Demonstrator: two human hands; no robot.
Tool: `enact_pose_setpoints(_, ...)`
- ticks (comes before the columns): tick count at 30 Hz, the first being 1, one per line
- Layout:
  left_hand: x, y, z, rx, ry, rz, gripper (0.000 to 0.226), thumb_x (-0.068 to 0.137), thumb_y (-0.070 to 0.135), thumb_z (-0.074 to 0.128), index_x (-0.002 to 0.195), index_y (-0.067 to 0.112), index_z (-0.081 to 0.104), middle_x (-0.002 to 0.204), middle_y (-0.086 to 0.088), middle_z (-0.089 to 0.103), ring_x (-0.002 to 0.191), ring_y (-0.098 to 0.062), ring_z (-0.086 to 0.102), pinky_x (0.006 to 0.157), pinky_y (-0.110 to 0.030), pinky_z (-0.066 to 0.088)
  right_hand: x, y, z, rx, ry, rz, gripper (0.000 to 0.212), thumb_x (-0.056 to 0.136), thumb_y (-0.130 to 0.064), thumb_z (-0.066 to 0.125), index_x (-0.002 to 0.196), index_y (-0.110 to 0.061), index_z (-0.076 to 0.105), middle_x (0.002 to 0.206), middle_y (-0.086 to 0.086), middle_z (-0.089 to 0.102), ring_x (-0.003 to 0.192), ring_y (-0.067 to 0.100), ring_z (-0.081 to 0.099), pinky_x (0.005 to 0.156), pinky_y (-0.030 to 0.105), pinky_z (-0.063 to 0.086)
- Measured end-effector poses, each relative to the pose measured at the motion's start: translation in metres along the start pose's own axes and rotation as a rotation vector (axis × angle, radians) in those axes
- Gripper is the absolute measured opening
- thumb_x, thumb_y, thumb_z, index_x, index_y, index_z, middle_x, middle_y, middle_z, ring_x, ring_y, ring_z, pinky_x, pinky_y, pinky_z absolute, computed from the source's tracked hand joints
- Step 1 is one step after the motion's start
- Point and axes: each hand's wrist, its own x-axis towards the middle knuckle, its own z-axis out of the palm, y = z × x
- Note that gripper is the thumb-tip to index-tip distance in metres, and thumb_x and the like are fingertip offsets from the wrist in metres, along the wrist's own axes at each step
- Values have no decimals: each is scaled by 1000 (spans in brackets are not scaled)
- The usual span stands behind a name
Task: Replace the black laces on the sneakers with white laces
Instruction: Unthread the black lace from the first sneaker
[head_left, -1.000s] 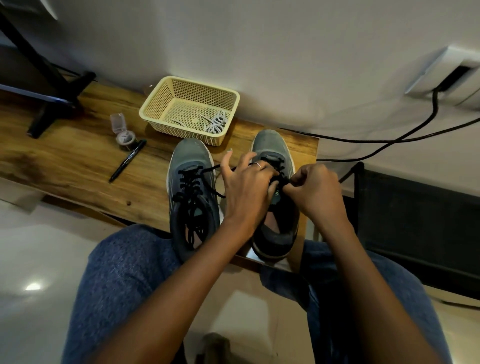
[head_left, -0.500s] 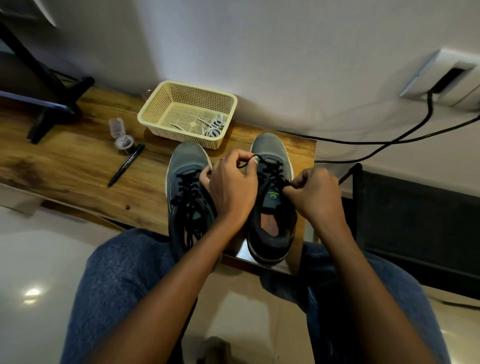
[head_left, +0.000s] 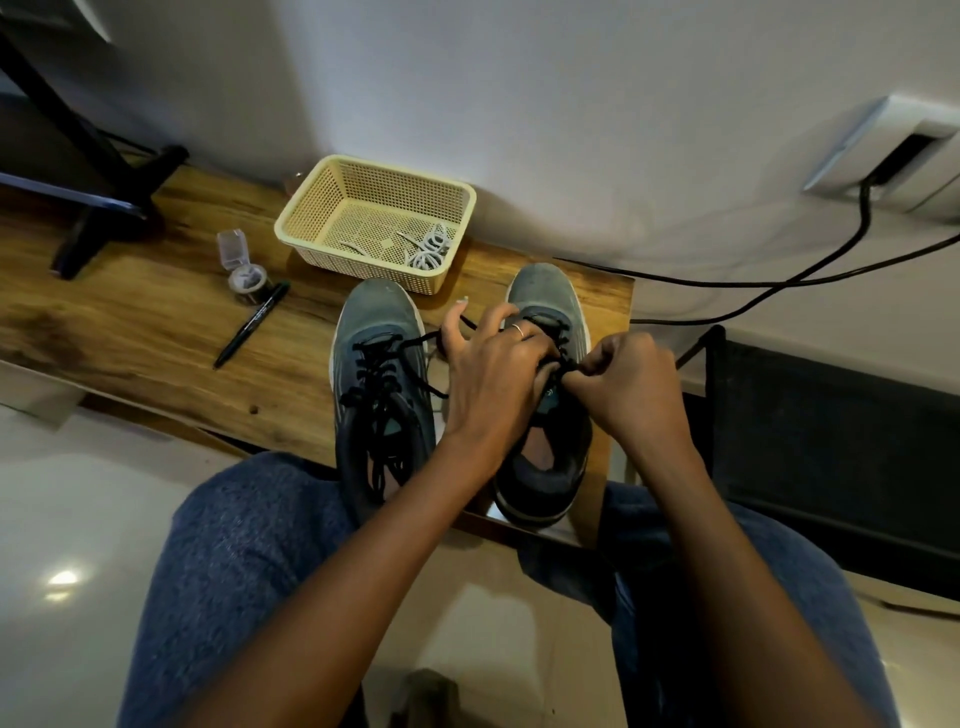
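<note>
Two grey sneakers stand side by side on the wooden table (head_left: 130, 322), toes toward the wall. The left sneaker (head_left: 382, 364) still carries its black lace (head_left: 376, 379), threaded and loose. Over the right sneaker (head_left: 545, 415) both hands work on its black lace (head_left: 563, 343). My left hand (head_left: 493, 374) lies on the tongue area, fingers spread at the eyelets, with a strand running past its thumb. My right hand (head_left: 631, 389) pinches the lace at the right side of the eyelets. White laces (head_left: 428, 249) lie coiled in the cream basket (head_left: 311, 208).
A black marker (head_left: 252, 325) and a small open clear container (head_left: 244, 267) lie left of the sneakers. A black stand (head_left: 93, 171) occupies the far left. Black cables (head_left: 779, 280) run along the wall; a dark chair (head_left: 831, 441) sits at right. My knees are under the table edge.
My left hand drew back from the toe end toward the tongue and spread its fingers; the strand between the sneakers now hangs looser. My right hand kept its pinch at the eyelets.
</note>
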Motion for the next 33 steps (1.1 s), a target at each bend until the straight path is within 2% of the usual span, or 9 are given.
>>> enact_pose_setpoints(3, -1, 2, 2, -98, 31, -66, 5, 82, 29, 70, 85, 25, 72, 87, 9, 71, 104, -15, 60, 105, -43, 15, 0, 0, -1, 8, 7, -5, 15, 78, -16, 72, 70, -9, 62, 71, 7, 62, 74, 22, 63, 66, 42, 56)
enact_pose_setpoints(7, 0, 6, -3, -287, 73, -302, 3, 87, 28, 66, 88, 26, 69, 83, 10, 70, 86, -10, 62, 102, -34, 25, 0, -1, -1, 22, 20, 0, 15, 78, -15, 72, 70, -7, 63, 70, 9, 63, 74, 24, 63, 67, 42, 56)
enact_pose_setpoints(10, 10, 3, -12, -627, 130, -634, 7, 90, 20, 64, 85, 22, 61, 77, 11, 65, 72, -12, 65, 76, -26, 53, 1, 2, -1, 10, 20, 15, 17, 78, -14, 72, 68, -5, 61, 69, 10, 63, 73, 25, 64, 65, 42, 56)
enact_pose_setpoints(13, 23, -15, -20, -862, 229, -871, 14, 90, 18, 61, 79, 24, 55, 89, 2, 69, 75, -17, 69, 75, -39, 56, 1, 5, -2, 8, 2, 19, 15, 79, -15, 72, 72, -6, 62, 70, 7, 62, 71, 19, 63, 60, 33, 52)
enact_pose_setpoints(17, 21, -17, -19, -761, -75, -850, 1, 90, 22, 61, 90, 23, 60, 87, 6, 63, 77, -12, 60, 75, -33, 52, 1, 2, 0, -16, -24, 0, 14, 80, -17, 72, 78, -8, 63, 75, 6, 63, 74, 19, 63, 65, 36, 55)
enact_pose_setpoints(20, 17, -13, -14, -732, -269, -831, 28, 89, 28, 60, 117, 24, 59, 121, 0, 58, 112, -18, 55, 97, -44, 47, 3, 2, 2, -43, -34, -10, 13, 80, -19, 72, 84, -11, 63, 82, 5, 64, 80, 22, 63, 72, 43, 56)
enact_pose_setpoints(24, 15, -7, -23, -558, -372, -795, 60, 90, 31, 54, 146, 24, 34, 148, -5, 35, 135, -25, 33, 112, -46, 29, 5, 0, 6, -53, -47, -69, 22, 81, -21, 70, 100, -17, 61, 96, 4, 64, 88, 22, 62, 73, 41, 55)
enact_pose_setpoints(28, 6, 5, -30, -366, -344, -587, 59, 90, 34, 55, 144, 23, 32, 144, -4, 35, 134, -23, 29, 110, -41, 25, 9, -3, 11, -121, 7, -188, 23, 83, -17, 69, 106, -18, 64, 111, 6, 58, 99, 24, 57, 75, 32, 47)
enact_pose_setpoints(33, 0, 4, -33, -278, -304, -436, 37, 87, 36, 61, 119, 23, 49, 123, -1, 48, 117, -19, 44, 92, -33, 38, 12, -3, 18, -252, -11, -195, 23, 86, -18, 67, 108, -14, 67, 119, 8, 52, 111, 26, 50, 80, 34, 45)
